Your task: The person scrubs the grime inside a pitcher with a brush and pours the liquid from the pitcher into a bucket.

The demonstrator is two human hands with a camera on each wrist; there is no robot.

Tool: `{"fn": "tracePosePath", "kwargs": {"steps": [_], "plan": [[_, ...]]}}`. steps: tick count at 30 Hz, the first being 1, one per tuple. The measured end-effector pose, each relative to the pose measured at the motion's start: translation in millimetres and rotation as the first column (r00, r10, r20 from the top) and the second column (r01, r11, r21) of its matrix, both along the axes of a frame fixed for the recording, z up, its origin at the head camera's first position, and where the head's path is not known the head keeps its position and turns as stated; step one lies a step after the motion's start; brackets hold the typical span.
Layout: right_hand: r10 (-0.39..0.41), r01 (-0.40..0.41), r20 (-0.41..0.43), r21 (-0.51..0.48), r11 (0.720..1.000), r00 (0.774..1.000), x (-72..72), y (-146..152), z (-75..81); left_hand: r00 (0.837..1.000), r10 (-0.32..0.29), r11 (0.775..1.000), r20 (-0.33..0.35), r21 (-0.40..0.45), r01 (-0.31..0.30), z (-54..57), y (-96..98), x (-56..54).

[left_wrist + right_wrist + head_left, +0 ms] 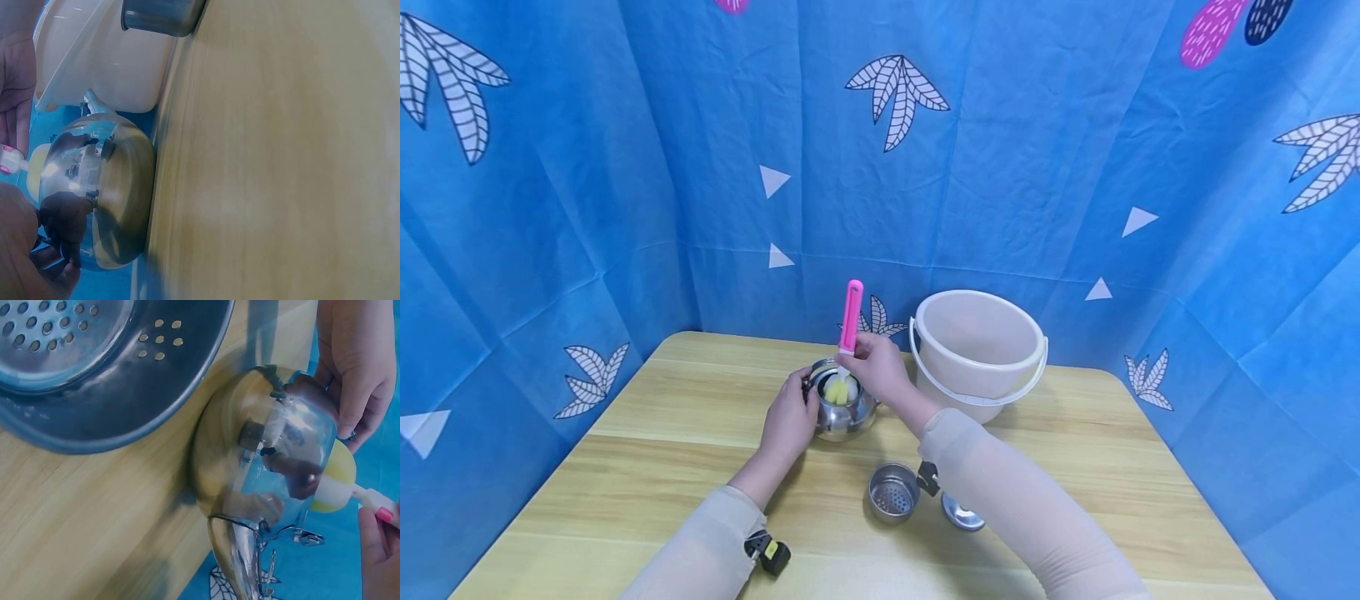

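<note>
Two hands work at a steel teapot, which stands on the table towards its far edge, somewhat left of the middle. The left hand grips the pot on its left side, fingers curled about the upper part; whether they close on a handle or on the rim is hard to tell. The right hand pinches a brush low on its pink handle, which points up. The yellow-and-white sponge head sits in the pot's mouth, part of it showing above the rim in the wrist views; how deep it goes is hidden. The spout lies on the side away from the left hand.

A white bucket stands by the far edge, right of the pot. Nearer the near edge are a perforated strainer and, to its right, a shiny lid, partly covered by the right sleeve.

The step in hand looks like scrubbing the pot's inside, with strainer and lid set aside. Judging from this, the next move calls for a steady left grip so the pot cannot slide or tip, while the right hand pushes the sponge down and turns it against the inner wall.
</note>
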State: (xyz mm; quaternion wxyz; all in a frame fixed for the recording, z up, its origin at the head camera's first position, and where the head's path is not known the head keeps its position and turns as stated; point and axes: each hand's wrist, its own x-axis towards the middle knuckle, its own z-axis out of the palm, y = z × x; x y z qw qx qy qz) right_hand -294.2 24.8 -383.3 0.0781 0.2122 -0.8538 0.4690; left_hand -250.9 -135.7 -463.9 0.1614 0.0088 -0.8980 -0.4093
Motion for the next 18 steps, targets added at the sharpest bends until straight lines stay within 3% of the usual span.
{"fn": "tracePosePath", "kwargs": {"steps": [18], "plan": [[-0.035,0.036,0.031,-0.044,0.998,0.999,3.9,-0.6,-0.8,1.000,-0.002,1.000,0.014,0.001,0.002,-0.4,-0.4,0.6]]}}
